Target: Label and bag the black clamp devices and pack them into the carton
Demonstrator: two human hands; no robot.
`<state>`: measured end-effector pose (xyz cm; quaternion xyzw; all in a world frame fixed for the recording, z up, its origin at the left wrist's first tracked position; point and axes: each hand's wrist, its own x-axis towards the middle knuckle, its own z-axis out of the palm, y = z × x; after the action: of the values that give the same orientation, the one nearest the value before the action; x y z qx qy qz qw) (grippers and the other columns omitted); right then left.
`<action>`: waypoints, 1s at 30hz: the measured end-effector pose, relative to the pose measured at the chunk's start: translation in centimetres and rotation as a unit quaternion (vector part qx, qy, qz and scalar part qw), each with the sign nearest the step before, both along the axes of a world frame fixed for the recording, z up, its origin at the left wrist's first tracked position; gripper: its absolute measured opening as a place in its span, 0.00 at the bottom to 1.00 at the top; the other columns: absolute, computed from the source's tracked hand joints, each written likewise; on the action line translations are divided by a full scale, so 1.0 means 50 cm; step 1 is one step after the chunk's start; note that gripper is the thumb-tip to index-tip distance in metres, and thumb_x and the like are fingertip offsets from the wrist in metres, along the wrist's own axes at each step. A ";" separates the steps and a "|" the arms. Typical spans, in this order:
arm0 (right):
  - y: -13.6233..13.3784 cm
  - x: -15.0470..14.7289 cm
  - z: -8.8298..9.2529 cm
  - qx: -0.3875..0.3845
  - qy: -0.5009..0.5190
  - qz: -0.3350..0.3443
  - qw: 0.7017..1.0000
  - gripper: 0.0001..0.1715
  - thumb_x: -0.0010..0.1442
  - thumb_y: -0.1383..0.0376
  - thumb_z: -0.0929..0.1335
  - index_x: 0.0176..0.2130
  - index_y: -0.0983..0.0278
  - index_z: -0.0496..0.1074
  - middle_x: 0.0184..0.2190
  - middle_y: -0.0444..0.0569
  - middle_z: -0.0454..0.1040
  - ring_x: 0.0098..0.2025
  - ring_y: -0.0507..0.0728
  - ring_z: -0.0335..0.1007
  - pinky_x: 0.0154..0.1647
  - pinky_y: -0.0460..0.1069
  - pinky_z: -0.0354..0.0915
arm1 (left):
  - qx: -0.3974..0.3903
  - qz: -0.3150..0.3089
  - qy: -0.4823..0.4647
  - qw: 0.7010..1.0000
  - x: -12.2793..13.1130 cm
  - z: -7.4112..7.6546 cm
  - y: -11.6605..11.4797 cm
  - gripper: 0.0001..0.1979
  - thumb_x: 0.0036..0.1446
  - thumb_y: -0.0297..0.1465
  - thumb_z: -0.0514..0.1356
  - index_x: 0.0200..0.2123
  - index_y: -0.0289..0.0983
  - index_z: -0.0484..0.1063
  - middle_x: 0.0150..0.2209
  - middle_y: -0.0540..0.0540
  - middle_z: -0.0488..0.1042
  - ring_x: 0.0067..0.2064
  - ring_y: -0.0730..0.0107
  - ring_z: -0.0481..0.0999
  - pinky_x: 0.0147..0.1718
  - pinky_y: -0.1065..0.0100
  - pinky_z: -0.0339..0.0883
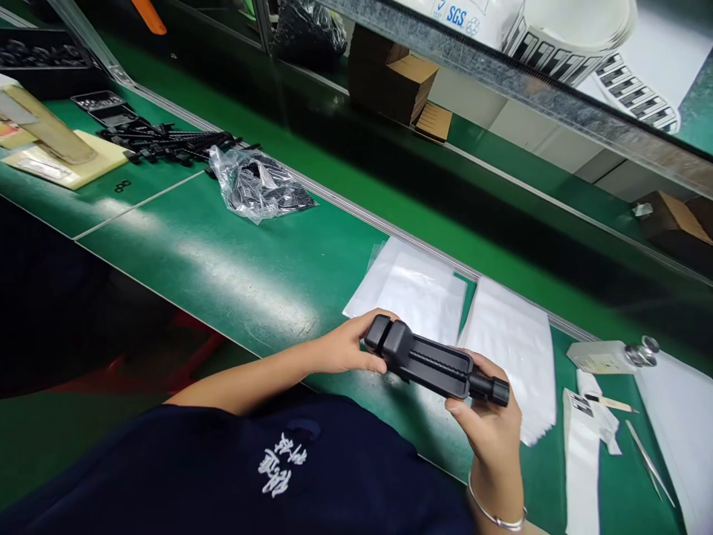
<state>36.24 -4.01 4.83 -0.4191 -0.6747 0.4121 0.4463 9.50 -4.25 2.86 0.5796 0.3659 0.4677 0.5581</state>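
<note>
A black plastic clamp-like device is held up over the green bench between both hands. It has a ribbed slot along its body, two rounded jaw blocks at one end and a round knob at the other. My left hand grips the jaw end, with the thumb below and the fingers behind. Around the knob end, my right hand closes with its thumb on the near side. Behind the device lie clear plastic bags and another stack of white plastic bags.
At right are a dispenser bottle, a label strip and tweezers. A bag of black parts and a pile of black rods lie at left. A metal-edged shelf with label rolls overhangs the bench.
</note>
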 end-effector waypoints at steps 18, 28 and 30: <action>-0.019 0.063 -0.051 0.076 -0.034 -0.042 0.996 0.32 0.65 0.44 0.64 0.59 0.58 0.61 0.52 0.57 0.71 0.53 0.66 0.70 0.54 0.63 0.67 | -0.050 0.090 -0.041 0.994 0.079 0.028 0.022 0.29 0.51 0.53 0.63 0.47 0.36 0.71 0.41 0.44 0.75 0.41 0.61 0.75 0.38 0.67 0.69; -0.017 0.062 0.011 0.227 -0.179 0.002 0.957 0.14 0.72 0.55 0.58 0.51 0.59 0.64 0.35 0.49 0.72 0.35 0.59 0.71 0.38 0.55 0.70 | -0.086 0.094 -0.059 0.990 0.070 0.012 0.015 0.30 0.47 0.53 0.66 0.45 0.36 0.72 0.37 0.46 0.73 0.36 0.66 0.72 0.33 0.70 0.67; -0.019 0.060 0.007 0.084 -0.152 -0.023 0.985 0.18 0.72 0.53 0.56 0.42 0.60 0.66 0.27 0.45 0.69 0.27 0.56 0.67 0.28 0.51 0.64 | -0.030 0.095 -0.013 0.995 0.067 0.010 0.013 0.32 0.44 0.52 0.69 0.47 0.37 0.72 0.39 0.46 0.73 0.38 0.65 0.72 0.36 0.69 0.67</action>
<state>39.25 -4.98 5.17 -0.4531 -0.7573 0.2753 0.3814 12.85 -3.62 3.37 0.5193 0.4253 0.5150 0.5331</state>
